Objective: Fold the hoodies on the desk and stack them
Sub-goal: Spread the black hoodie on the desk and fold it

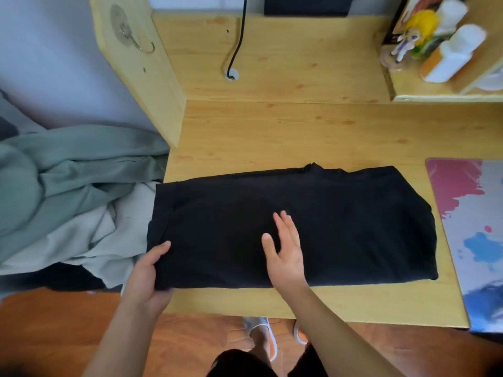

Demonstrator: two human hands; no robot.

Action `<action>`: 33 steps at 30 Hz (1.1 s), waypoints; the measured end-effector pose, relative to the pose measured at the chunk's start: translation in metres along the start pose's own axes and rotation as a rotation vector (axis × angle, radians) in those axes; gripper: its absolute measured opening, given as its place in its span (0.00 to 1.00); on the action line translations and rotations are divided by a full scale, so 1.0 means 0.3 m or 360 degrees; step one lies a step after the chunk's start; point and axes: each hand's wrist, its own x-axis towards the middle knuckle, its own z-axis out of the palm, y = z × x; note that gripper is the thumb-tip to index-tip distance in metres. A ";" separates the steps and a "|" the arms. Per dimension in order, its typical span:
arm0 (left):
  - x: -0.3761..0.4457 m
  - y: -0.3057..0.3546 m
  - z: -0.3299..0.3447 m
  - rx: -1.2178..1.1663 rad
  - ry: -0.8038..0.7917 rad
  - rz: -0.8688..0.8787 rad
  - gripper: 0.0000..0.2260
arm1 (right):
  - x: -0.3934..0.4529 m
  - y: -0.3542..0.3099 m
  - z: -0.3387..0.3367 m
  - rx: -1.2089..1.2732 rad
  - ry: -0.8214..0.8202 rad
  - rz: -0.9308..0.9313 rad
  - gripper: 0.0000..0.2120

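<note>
Black hoodie (pixel 294 227), folded to a long band, lies on the desk (pixel 272 131) with its long axis running left to right. Left hand (pixel 148 278) pinches its near-left corner, the nearer grip for a crosswise fold. Right hand (pixel 285 248) rests flat, fingers straight, at mid-band.

A folded hoodie (pixel 294 224) lies across the desk (pixel 299 131) at mid-frame, more hoodies (pixel 68 191) heaped at left (off the desk's edge). A mat (pixel 473 235) lies at right, a cable (pixel 238 36) and shelf (pixel 446 85) above.
</note>
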 end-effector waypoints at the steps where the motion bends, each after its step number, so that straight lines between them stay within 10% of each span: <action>1: -0.014 0.009 -0.001 -0.0037 0.0001 0.0009 0.15 | 0.007 -0.003 0.013 -0.0051 -0.0022 0.0010 0.25; 7: -0.163 0.052 0.187 -0.0022 -0.0391 0.0103 0.16 | 0.060 -0.077 -0.125 0.0684 -0.0278 0.0496 0.24; 15: -0.334 -0.336 0.799 0.1263 -0.0876 0.0833 0.38 | 0.061 -0.126 -0.711 0.1546 -0.0321 0.0502 0.29; 19: -0.264 -0.637 0.974 0.2106 -0.1207 0.0456 0.43 | 0.118 0.016 -0.871 0.1214 -0.0195 0.0659 0.28; 21: -0.261 -0.703 0.924 0.2446 -0.1347 0.0775 0.38 | 0.163 0.104 -0.892 0.0925 -0.0146 0.0795 0.24; 25: -0.294 -0.707 0.635 0.2484 -0.0587 0.1658 0.32 | 0.208 0.182 -0.876 0.0560 -0.0124 0.0771 0.26; 28: -0.235 -0.670 0.471 0.2282 0.0132 0.1156 0.43 | 0.212 0.186 -0.859 0.0317 -0.0016 0.0747 0.19; 33: -0.230 -0.636 0.553 0.1746 0.0081 0.0989 0.34 | 0.167 0.071 -0.922 0.0274 0.0089 0.0423 0.13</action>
